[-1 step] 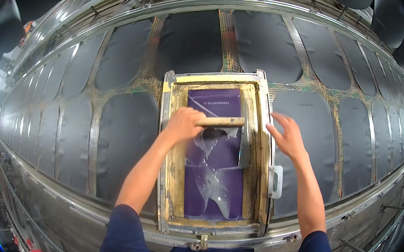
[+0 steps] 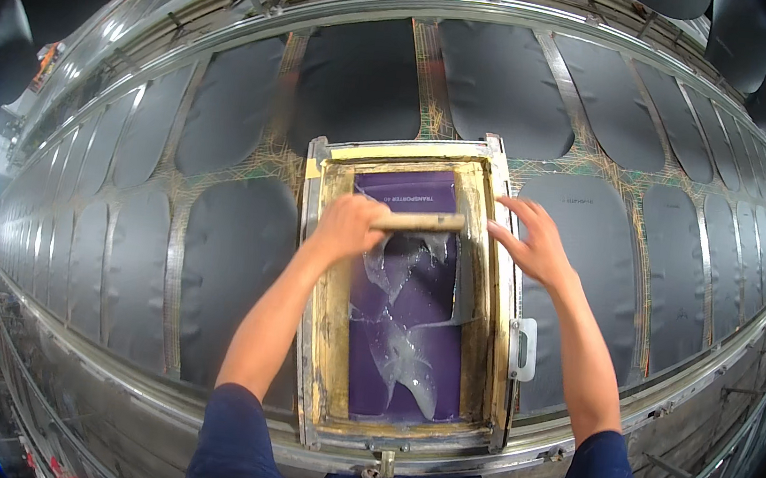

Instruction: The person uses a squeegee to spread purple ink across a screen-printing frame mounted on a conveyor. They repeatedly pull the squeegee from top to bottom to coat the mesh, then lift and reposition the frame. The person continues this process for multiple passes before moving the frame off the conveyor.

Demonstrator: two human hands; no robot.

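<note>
The wooden bar (image 2: 425, 222) points left to right across the frame (image 2: 344, 434), left hand (image 2: 348, 226) gripping its left end, right hand (image 2: 537, 242) loosely open, empty.

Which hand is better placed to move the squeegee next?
Likely the left hand, gripping the squeegee near its left end; the open right hand is apart from it, at the frame's right rail.

A printing workshop is shown by a long table (image 2: 432, 103), laid with black sheets (image 2: 359, 76) (in rows), and a screen frame (image 2: 441, 433).

Left fingers (image 2: 367, 211) grip squeegee (image 2: 423, 222) (purple screen (image 2: 432, 348) beneath)
</note>
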